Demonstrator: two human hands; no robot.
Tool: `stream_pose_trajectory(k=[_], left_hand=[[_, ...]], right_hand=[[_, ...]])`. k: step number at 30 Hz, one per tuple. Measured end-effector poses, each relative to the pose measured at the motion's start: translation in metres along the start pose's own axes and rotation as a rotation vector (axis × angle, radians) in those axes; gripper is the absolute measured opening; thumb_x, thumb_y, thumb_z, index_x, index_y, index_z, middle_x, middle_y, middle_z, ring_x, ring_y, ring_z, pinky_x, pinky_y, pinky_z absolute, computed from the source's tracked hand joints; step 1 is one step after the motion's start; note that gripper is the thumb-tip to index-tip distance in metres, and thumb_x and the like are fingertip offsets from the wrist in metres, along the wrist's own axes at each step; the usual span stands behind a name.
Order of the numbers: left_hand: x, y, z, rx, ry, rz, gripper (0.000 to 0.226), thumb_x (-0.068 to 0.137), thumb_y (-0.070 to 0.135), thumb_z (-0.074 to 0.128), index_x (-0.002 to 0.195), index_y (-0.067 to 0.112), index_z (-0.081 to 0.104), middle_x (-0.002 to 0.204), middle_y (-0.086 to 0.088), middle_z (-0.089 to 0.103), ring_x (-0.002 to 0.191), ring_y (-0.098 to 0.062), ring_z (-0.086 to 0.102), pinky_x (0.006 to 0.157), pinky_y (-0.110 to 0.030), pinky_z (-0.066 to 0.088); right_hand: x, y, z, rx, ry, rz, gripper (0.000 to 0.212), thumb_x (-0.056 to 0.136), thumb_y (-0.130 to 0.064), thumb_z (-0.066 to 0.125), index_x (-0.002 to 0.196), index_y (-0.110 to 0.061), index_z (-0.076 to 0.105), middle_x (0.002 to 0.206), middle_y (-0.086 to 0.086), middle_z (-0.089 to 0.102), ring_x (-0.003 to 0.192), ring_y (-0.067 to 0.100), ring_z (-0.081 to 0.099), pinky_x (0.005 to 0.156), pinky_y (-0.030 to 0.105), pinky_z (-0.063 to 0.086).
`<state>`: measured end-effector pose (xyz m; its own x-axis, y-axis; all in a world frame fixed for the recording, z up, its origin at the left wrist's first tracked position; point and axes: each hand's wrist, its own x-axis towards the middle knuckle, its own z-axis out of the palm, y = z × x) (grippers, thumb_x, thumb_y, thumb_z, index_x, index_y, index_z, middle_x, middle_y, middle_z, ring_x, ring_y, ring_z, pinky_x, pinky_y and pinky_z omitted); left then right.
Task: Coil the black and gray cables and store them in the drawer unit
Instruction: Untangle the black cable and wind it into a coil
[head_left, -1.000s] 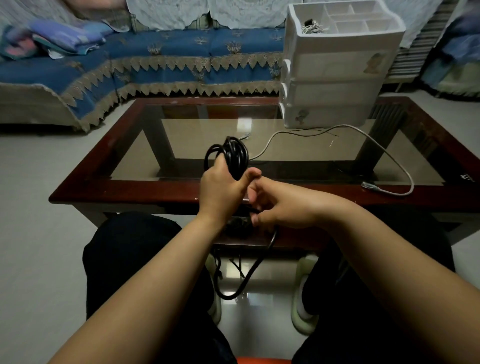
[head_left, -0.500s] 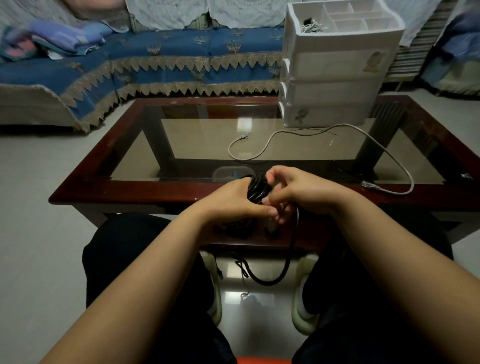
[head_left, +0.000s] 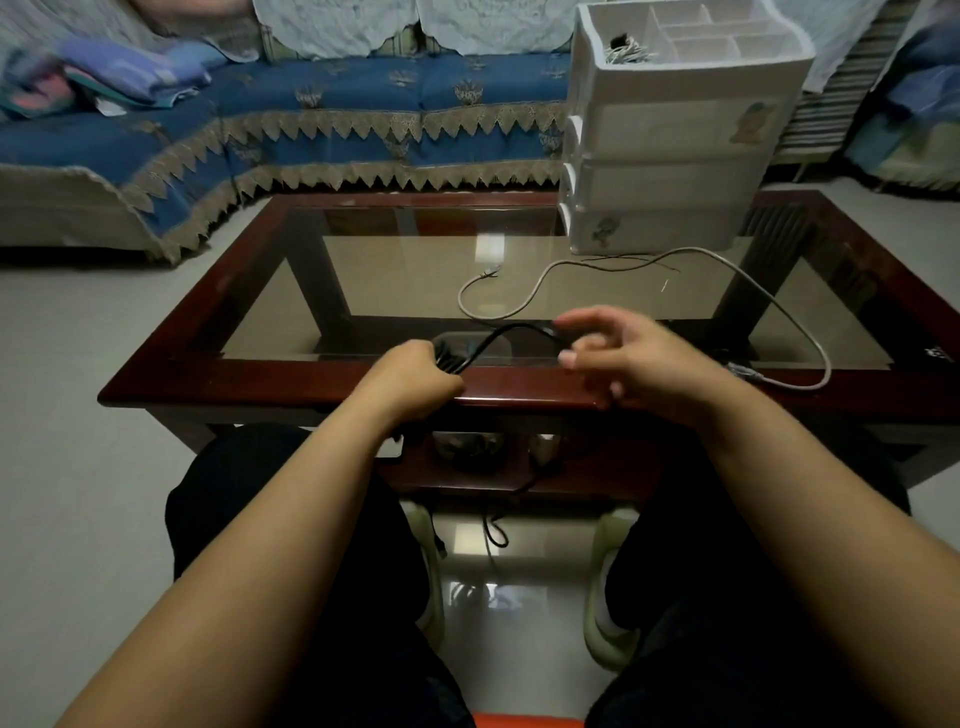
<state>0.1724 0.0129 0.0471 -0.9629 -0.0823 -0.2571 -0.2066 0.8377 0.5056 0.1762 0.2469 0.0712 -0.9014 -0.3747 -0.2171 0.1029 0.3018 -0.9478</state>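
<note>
Since half a second ago, the right hand (head_left: 628, 358) has been drawn away to the right, its fingers loosely spread, with a strand of the black cable (head_left: 511, 332) seemingly caught at the fingertips. The coiled bundle is gripped in the left hand (head_left: 415, 376) at the table's (head_left: 260, 379) near edge. The gray cable (head_left: 597, 265) is left uncoiled on the glass before the drawer unit (head_left: 670, 150).
</note>
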Motion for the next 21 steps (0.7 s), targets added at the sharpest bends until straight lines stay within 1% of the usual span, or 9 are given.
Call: stream_pose_trajectory(k=[2, 4, 8, 11, 14, 16, 18, 19, 21], left_hand=[[-0.005, -0.001, -0.005, -0.248, -0.313, 0.004, 0.02, 0.084, 0.02, 0.065, 0.094, 0.004, 0.059, 0.069, -0.005, 0.056, 0.055, -0.015, 0.052, 0.051, -0.025, 0.042], [-0.011, -0.001, -0.008, -0.414, -0.599, 0.092, 0.021, 0.085, 0.018, 0.065, 0.096, 0.001, 0.058, 0.061, -0.005, 0.049, 0.049, -0.015, 0.044, 0.046, -0.022, 0.037], [-0.019, 0.0, -0.007, -0.664, -0.779, 0.213, 0.025, 0.085, 0.017, 0.057, 0.064, 0.014, 0.043, 0.049, 0.0, 0.036, 0.04, -0.012, 0.033, 0.044, -0.025, 0.023], [-0.02, 0.001, -0.004, -0.799, -0.849, 0.18, 0.032, 0.086, 0.019, 0.054, 0.057, 0.016, 0.04, 0.045, 0.004, 0.034, 0.035, -0.008, 0.031, 0.043, -0.023, 0.024], [-0.019, -0.003, -0.003, -0.849, -0.947, 0.193, 0.037, 0.089, 0.024, 0.052, 0.053, 0.021, 0.046, 0.043, 0.007, 0.036, 0.034, -0.004, 0.032, 0.04, -0.018, 0.027], [-0.019, -0.006, -0.005, -0.898, -1.013, 0.224, 0.035, 0.087, 0.027, 0.06, 0.057, 0.019, 0.047, 0.043, 0.008, 0.037, 0.034, -0.003, 0.033, 0.039, -0.017, 0.028], [-0.02, -0.006, -0.008, -0.95, -1.041, 0.244, 0.034, 0.08, 0.033, 0.072, 0.065, 0.015, 0.047, 0.044, 0.008, 0.038, 0.034, -0.003, 0.035, 0.038, -0.016, 0.03], [-0.019, -0.006, -0.01, -0.968, -1.034, 0.246, 0.035, 0.078, 0.035, 0.074, 0.068, 0.013, 0.048, 0.045, 0.008, 0.039, 0.034, -0.002, 0.035, 0.038, -0.015, 0.031], [-0.018, -0.006, -0.011, -1.0, -0.985, 0.234, 0.038, 0.074, 0.038, 0.077, 0.074, 0.012, 0.049, 0.046, 0.009, 0.04, 0.034, -0.002, 0.036, 0.039, -0.015, 0.032]], right_hand=[[0.009, -0.002, -0.008, -0.346, 0.311, -0.199, 0.022, 0.09, -0.018, 0.062, 0.111, -0.018, 0.058, 0.085, -0.004, 0.062, 0.077, 0.015, 0.062, 0.07, 0.031, 0.054], [0.016, 0.0, -0.011, -0.648, 0.45, -0.32, 0.01, 0.091, -0.025, 0.06, 0.101, -0.025, 0.06, 0.093, -0.005, 0.064, 0.088, 0.017, 0.061, 0.078, 0.043, 0.053], [0.028, 0.021, 0.013, -1.207, 0.59, -0.39, 0.031, 0.087, -0.007, 0.057, 0.117, -0.015, 0.058, 0.116, 0.012, 0.06, 0.106, 0.032, 0.056, 0.082, 0.044, 0.049], [0.03, 0.036, 0.036, -1.232, 0.623, -0.606, 0.053, 0.084, 0.0, 0.05, 0.136, -0.005, 0.046, 0.136, 0.02, 0.05, 0.129, 0.038, 0.044, 0.108, 0.05, 0.032], [0.03, 0.038, 0.041, -1.119, 0.561, -0.845, 0.045, 0.091, -0.012, 0.044, 0.136, -0.006, 0.044, 0.131, 0.014, 0.056, 0.13, 0.028, 0.044, 0.115, 0.05, 0.018], [0.029, 0.033, 0.037, -0.965, 0.574, -0.913, 0.034, 0.093, -0.02, 0.047, 0.123, -0.004, 0.053, 0.11, 0.013, 0.062, 0.11, 0.021, 0.051, 0.11, 0.048, 0.029], [0.028, 0.026, 0.033, -0.86, 0.62, -0.9, 0.031, 0.094, -0.029, 0.048, 0.11, -0.004, 0.058, 0.095, 0.013, 0.06, 0.09, 0.019, 0.05, 0.082, 0.044, 0.05], [0.026, 0.022, 0.031, -0.823, 0.642, -0.868, 0.032, 0.094, -0.032, 0.048, 0.105, -0.005, 0.059, 0.092, 0.012, 0.06, 0.085, 0.019, 0.051, 0.067, 0.039, 0.05], [0.023, 0.015, 0.026, -0.766, 0.654, -0.763, 0.03, 0.095, -0.037, 0.05, 0.099, -0.009, 0.061, 0.089, 0.008, 0.062, 0.078, 0.021, 0.057, 0.056, 0.03, 0.043]])
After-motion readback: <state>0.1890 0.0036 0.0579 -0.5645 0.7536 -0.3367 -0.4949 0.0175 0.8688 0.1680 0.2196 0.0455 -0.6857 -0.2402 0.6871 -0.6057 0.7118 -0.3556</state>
